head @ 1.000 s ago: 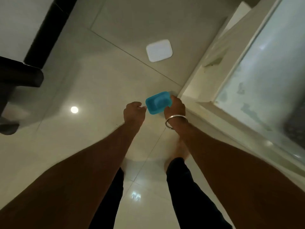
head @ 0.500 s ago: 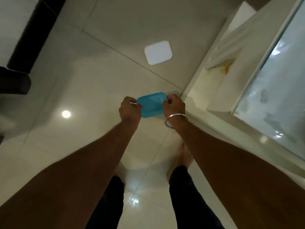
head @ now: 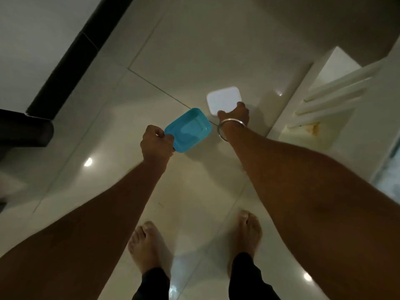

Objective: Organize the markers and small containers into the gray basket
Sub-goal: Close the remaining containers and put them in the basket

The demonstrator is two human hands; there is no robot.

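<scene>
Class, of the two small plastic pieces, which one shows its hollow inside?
The blue container, held at its rim by the left hand; the white square piece lies flat on the floor, the right hand touching its near edge.

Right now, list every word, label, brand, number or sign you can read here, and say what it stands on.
None can be read.
Container, held by the left hand: plain blue, no text on the side that shows.
Lid: plain white, no label.
Bangle: bare metal, too small to show any marking.
Floor: glossy tiles with light spots, no signs.
</scene>
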